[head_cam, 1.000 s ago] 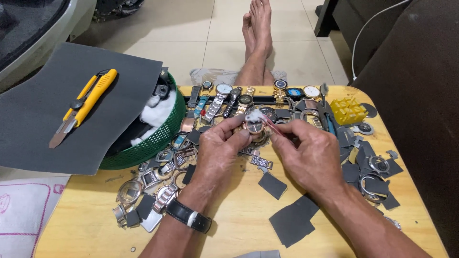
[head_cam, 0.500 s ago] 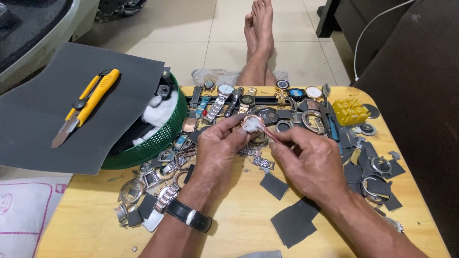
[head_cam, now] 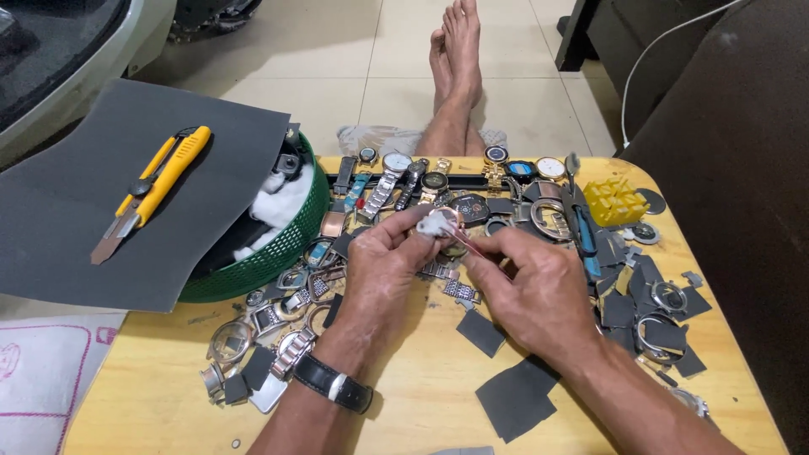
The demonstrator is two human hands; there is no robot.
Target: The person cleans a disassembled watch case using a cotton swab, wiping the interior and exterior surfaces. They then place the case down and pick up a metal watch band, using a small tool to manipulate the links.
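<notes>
My left hand (head_cam: 383,265) pinches a small round watch case (head_cam: 440,222) with a pale face, held up over the middle of the wooden table (head_cam: 404,396). My right hand (head_cam: 531,291) grips a thin reddish pointed tool (head_cam: 468,244) whose tip touches the case. A black wristwatch (head_cam: 333,383) sits on my left wrist. Under both hands lie metal bracelet links (head_cam: 459,291) and dark sandpaper scraps (head_cam: 516,400).
Several watches (head_cam: 413,177) line the table's far edge. Watch cases and bands (head_cam: 253,337) are heaped at the left. A green basket (head_cam: 282,253) holds a grey sheet (head_cam: 101,202) bearing a yellow utility knife (head_cam: 156,185). A yellow plastic holder (head_cam: 615,200) stands right. My bare feet (head_cam: 455,50) stretch beyond.
Both hands have drifted slightly toward the table's far edge with the watch case; the thin tool's tip stays against the case, and the view has shifted a little.
</notes>
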